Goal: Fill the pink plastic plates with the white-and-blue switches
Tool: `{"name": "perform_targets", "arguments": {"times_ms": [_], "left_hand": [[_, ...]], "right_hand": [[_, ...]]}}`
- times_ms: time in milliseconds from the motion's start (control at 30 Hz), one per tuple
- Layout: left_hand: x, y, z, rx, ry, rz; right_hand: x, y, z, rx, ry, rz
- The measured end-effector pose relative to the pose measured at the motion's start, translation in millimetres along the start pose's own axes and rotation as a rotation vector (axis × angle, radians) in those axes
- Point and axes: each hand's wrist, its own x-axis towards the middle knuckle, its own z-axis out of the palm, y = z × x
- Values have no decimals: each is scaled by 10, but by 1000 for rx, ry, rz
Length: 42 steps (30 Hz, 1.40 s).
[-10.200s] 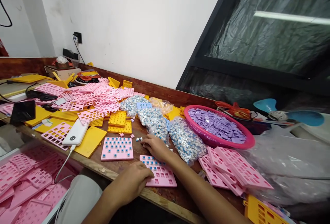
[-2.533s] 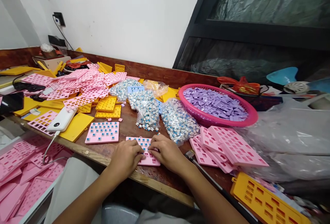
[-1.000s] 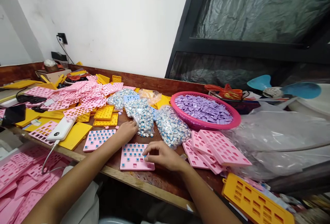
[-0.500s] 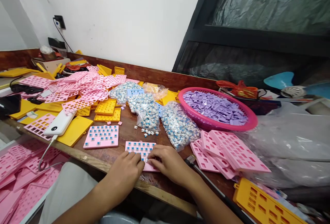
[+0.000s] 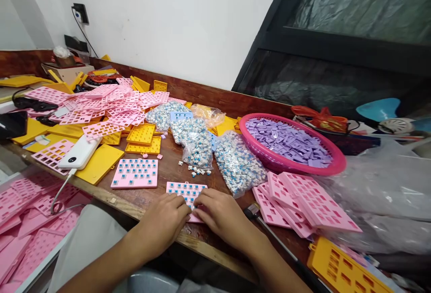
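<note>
A pink plate (image 5: 186,188) with rows of blue-topped switches lies flat at the table's front edge, partly covered by both hands. Curled over its left part is my left hand (image 5: 170,214), its fingers pressed together. My right hand (image 5: 215,207) is bent at the plate's right part, thumb and fingertips close together; anything between them is too small to make out. A second pink plate (image 5: 135,173), filled with similar switches, lies to the left. Loose switches (image 5: 198,171) are scattered behind the nearer plate, beside clear bags of switches (image 5: 237,160).
A pink basket (image 5: 336,162) of purple pieces stands behind right. Stacked pink plates (image 5: 313,198) and a black-handled tool (image 5: 279,241) lie at right. A white power bank (image 5: 80,152), yellow plates (image 5: 101,165) and a pink plate pile (image 5: 114,102) are at left.
The camera view has shifted slightly, so the scene sits a little differently in the frame. Both hands stay at the same plate, with only slight finger movement.
</note>
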Motion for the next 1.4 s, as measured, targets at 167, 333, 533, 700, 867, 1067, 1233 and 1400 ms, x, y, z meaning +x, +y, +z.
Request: {"name": "perform_targets", "arguments": {"times_ms": [167, 333, 533, 700, 867, 1067, 1233, 1400], "left_hand": [[-9, 57, -2, 104, -16, 13], [1, 82, 4, 157, -39, 28], [-9, 32, -9, 29, -16, 19], [15, 140, -72, 118, -89, -1], [86, 226, -97, 183, -140, -1], [134, 159, -145, 58, -121, -57], [190, 229, -221, 72, -197, -121], [287, 377, -222, 189, -265, -144]], "right_hand": [[5, 35, 17, 85, 0, 15], [8, 31, 33, 59, 21, 10], [3, 17, 27, 93, 23, 13], [-1, 27, 42, 27, 1, -10], [11, 28, 61, 9, 5, -27], [23, 44, 59, 109, 29, -30], [45, 128, 20, 297, 41, -19], [164, 322, 30, 397, 317, 30]]}}
